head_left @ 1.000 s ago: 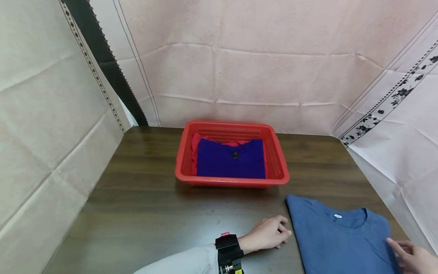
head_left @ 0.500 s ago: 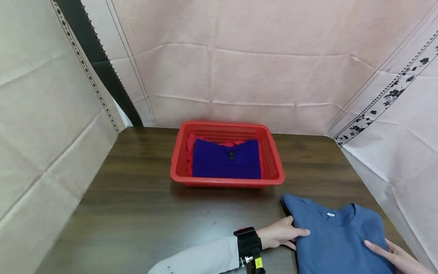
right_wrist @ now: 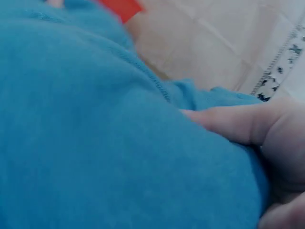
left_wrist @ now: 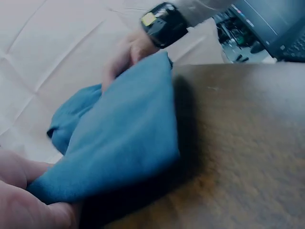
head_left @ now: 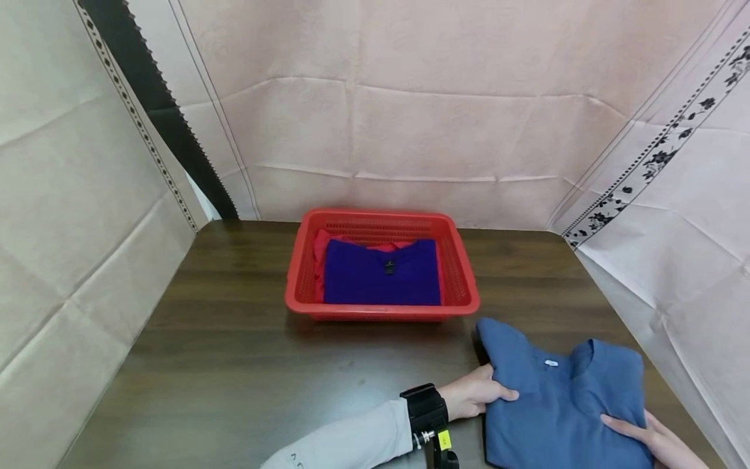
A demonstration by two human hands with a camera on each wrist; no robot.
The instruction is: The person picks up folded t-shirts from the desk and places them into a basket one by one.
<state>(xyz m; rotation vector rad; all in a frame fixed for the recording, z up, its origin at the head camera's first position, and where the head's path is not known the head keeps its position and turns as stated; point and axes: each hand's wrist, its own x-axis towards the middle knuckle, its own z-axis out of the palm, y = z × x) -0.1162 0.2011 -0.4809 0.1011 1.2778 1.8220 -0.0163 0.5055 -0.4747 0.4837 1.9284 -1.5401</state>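
A folded blue T-shirt (head_left: 562,404) with a white neck label is at the right front of the table, its collar toward the far side. My left hand (head_left: 473,393) grips its left edge, thumb on top and the other fingers underneath. At the opposite edge my right hand (head_left: 656,440) holds the fabric, thumb lying over it; its other fingers are mostly hidden. The shirt bulges between the hands, and in the left wrist view its near edge is raised above the tabletop (left_wrist: 238,143). A dark strip shows below the shirt's left edge in the head view.
A red plastic basket (head_left: 383,312) stands at the back middle of the table. Inside lie a folded dark-blue shirt (head_left: 381,277) and a red garment (head_left: 319,254) beneath it. Pale cloth sheets (head_left: 410,130) hang behind and at both sides. A laptop (left_wrist: 271,28) shows in the left wrist view.
My left hand has reached right and taken hold of the shirt's left edge. The right hand has moved inward with its thumb over the fabric. The shirt has shifted slightly and bunched upward.
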